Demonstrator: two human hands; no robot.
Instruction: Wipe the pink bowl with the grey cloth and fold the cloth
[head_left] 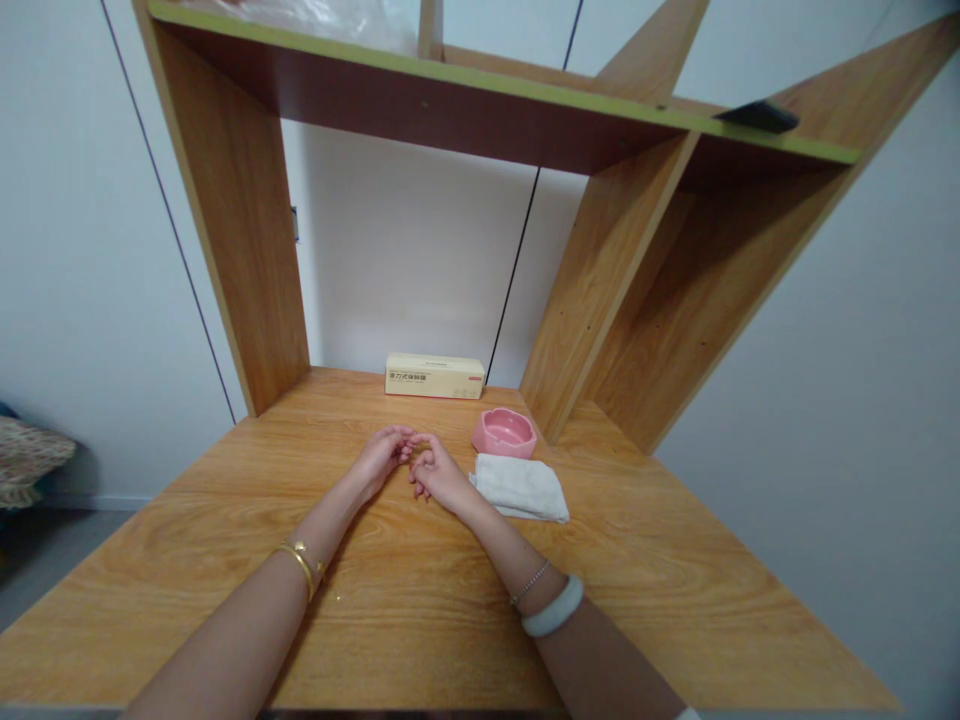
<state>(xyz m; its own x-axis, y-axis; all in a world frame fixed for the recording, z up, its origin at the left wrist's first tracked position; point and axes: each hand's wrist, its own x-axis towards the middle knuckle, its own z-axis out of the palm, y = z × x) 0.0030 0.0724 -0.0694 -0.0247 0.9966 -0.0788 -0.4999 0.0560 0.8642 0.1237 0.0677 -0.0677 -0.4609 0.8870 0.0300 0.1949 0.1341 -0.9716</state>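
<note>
My left hand (382, 455) and my right hand (441, 478) meet above the middle of the wooden desk (420, 590), their fingertips touching or nearly so. The left fingers are loosely bent, and I see no object in them. On the right, the index finger reaches toward the left fingertips while the others curl downward with gaps between them; that hand shows no object either. Just right of my right hand lies a folded white cloth (520, 488). Behind the cloth stands a pink bowl (504, 434) with an angular rim.
A long cream box (434, 377) stands at the back of the desk. Upright wooden panels (232, 230) flank the desk, and a shelf (420, 85) spans above. On that shelf rest a dark object (759, 116) and clear plastic (330, 22).
</note>
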